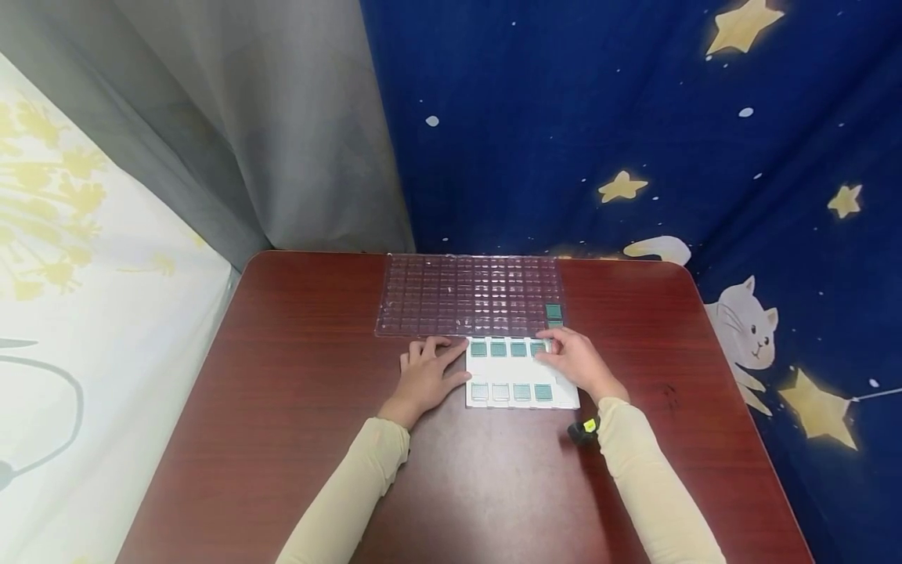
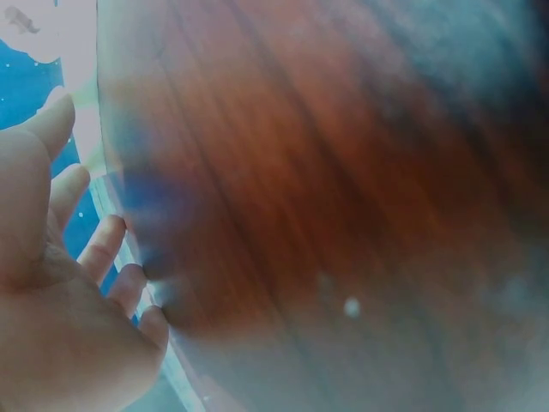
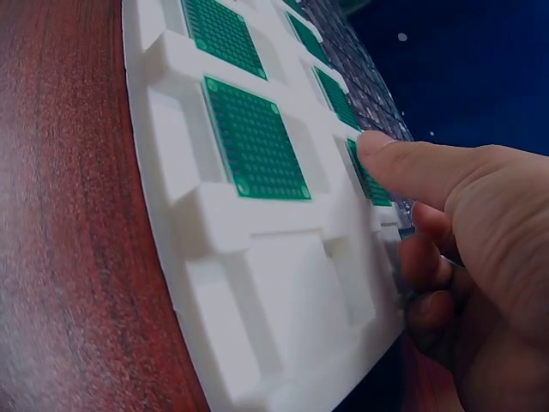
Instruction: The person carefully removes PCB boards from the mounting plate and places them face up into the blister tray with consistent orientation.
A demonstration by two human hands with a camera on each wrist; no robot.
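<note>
While a white curtain (image 1: 63, 313) with yellow print hangs at the far left and a gray curtain (image 1: 296, 133) beside it, the wood-toned counter (image 1: 303, 392) spreads out below them. A pale sleeve (image 1: 338, 493) leads up to the left hand (image 1: 424, 382), whose fingers lie loosely extended and apart, the thumb and a fingertip touching the left edge of a white tray (image 1: 513, 370). Beyond that hand, along the counter's far edge, lies a clear tray (image 1: 444, 294) of many small pockets, with two green pieces (image 1: 553, 311) at its right end.

The white tray lies flat on the counter, just on the near side of the clear one. Green boards sit in its pockets in two rows: a near row (image 1: 543, 392) of four and a far row (image 1: 498, 349) of four. At the right end of the far row, the right hand (image 1: 579, 362) pinches the fourth green board (image 3: 369, 182) at its pocket, thumb against the face, other fingers curled. A small black object (image 1: 582, 432) with a yellow mark shows just beside the right sleeve (image 1: 655, 486). Farthest right hangs a blue curtain (image 1: 831, 290) with stars and a white cat.
</note>
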